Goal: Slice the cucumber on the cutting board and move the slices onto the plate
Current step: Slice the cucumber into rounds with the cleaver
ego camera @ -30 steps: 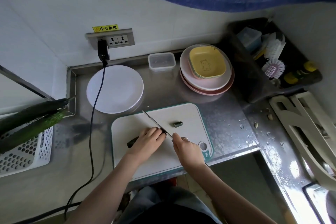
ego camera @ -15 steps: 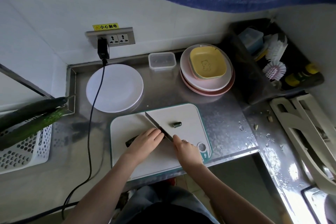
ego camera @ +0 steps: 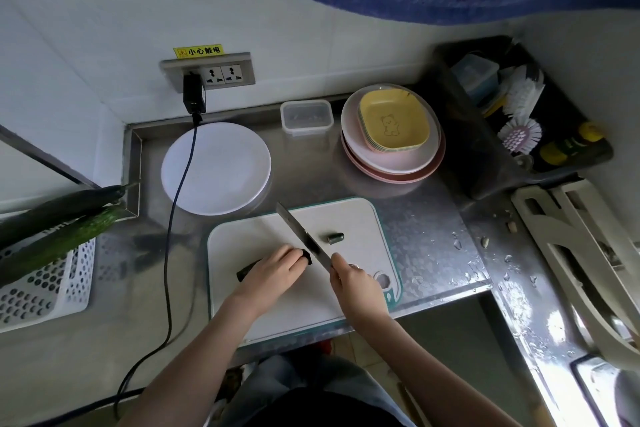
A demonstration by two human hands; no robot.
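The cucumber [ego camera: 247, 270], dark green and cylindrical, lies on the white, teal-edged cutting board [ego camera: 263, 236], mostly covered by the left hand [ego camera: 273, 269], whose curled fingers press down on it. Far left, two more long cucumbers [ego camera: 59, 225] rest across a perforated white plastic basket [ego camera: 45, 288]. A black cable [ego camera: 173, 218] runs from a wall socket [ego camera: 221, 74] over the round, smooth white plate [ego camera: 221, 168], which sits just behind the board. The knife [ego camera: 299, 234], a flat metal blade, meets the cucumber's cut end; the right hand [ego camera: 353, 279] grips its handle. One short cut end piece [ego camera: 336, 238] lies on the board right of the blade. Further right stand a clear lidded container [ego camera: 306, 116], a stack of plates topped by yellow dishes [ego camera: 393, 123], and two brushes [ego camera: 521, 114] in a dark tray. The stainless steel tabletop [ego camera: 422, 229] is wet with droplets; white tiles line the wall.
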